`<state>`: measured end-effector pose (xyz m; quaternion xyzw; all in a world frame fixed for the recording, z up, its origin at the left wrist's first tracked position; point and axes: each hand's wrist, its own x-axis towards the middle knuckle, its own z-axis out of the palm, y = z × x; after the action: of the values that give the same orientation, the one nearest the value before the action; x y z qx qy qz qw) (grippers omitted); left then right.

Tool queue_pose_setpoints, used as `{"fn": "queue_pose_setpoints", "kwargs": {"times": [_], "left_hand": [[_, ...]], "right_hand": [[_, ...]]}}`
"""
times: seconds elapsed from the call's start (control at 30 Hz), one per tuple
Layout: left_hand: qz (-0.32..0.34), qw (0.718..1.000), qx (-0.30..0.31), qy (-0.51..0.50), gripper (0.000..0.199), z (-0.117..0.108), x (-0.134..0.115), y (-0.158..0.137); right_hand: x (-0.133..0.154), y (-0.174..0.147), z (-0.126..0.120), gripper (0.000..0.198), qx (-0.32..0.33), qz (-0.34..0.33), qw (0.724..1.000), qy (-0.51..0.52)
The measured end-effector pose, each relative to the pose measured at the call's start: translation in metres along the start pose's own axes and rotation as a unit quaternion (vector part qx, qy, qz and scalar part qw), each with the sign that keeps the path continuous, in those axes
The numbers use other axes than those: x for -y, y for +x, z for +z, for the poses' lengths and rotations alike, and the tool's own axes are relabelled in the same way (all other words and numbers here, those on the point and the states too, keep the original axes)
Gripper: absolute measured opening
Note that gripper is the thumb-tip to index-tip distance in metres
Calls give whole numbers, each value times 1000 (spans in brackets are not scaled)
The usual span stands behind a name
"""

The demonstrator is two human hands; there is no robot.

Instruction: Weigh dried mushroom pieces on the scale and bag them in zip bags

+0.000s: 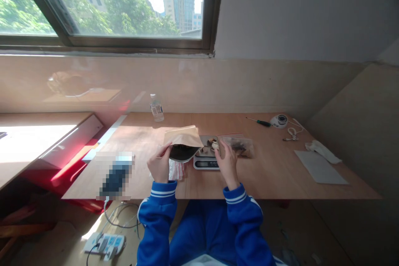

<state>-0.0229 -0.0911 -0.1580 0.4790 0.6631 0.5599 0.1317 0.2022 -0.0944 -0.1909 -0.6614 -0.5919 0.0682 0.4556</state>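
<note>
A brown paper pouch (pixel 182 135) is tilted with its dark mouth toward me, and my left hand (pixel 159 165) grips its left edge. The pouch partly overlaps a small digital kitchen scale (pixel 201 165). Several dried pieces (pixel 212 144), brown and pale, lie on the scale's platform; their kind is unclear. At the right side of that platform is my right hand (pixel 228 164), thumb and fingers apart beside the pieces. Behind it lies a clear zip bag (pixel 245 145) with dark dried contents. Small clear zip bags with red stripes (pixel 176 171) lie under the pouch.
A clear bottle (pixel 156 109) stands at the back. At the right are a screwdriver (pixel 262 123), a white dome camera (pixel 279 121), a coiled white cable (pixel 292 134), a white sheet (pixel 320 167) and a crumpled tissue (pixel 324 151). A blurred phone-like object (pixel 116 177) lies left; a power strip (pixel 105 246) is below.
</note>
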Motion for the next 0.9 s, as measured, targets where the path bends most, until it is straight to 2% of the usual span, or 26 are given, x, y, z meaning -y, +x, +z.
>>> {"fn": "queue_pose_setpoints", "kwargs": {"times": [0.03, 0.07, 0.13, 0.2, 0.3, 0.37, 0.43, 0.53, 0.77, 0.9], "left_hand": [[-1, 1000, 0, 1, 21, 1, 1, 0], [-1, 1000, 1, 3, 21, 2, 0, 0], [-2, 1000, 4, 10, 21, 5, -1, 0], [-4, 1000, 6, 16, 20, 7, -4, -1], [2, 1000, 2, 31, 20, 8, -4, -5], [17, 999, -9, 51, 19, 8, -2, -9], [31, 997, -28, 69, 18, 9, 3, -12], [46, 995, -45, 74, 17, 11, 9, -15], [42, 997, -23, 64, 19, 16, 10, -22], [31, 998, -18, 60, 20, 16, 9, -23]], "right_hand": [[11, -9, -5, 33, -21, -22, 999, 41], [23, -18, -11, 30, -16, -41, 995, 86], [50, -35, -16, 27, 58, -82, 983, 156], [77, -43, -11, 31, 143, -125, 967, 172], [107, -34, 14, 37, 224, -175, 956, 74], [117, -21, 36, 35, 261, -163, 951, -40], [122, -9, 56, 34, 289, -102, 943, -131], [119, 2, 78, 36, 296, -40, 938, -174], [91, 2, 107, 39, 279, -62, 948, -137], [84, 0, 116, 40, 254, -58, 962, -76]]}}
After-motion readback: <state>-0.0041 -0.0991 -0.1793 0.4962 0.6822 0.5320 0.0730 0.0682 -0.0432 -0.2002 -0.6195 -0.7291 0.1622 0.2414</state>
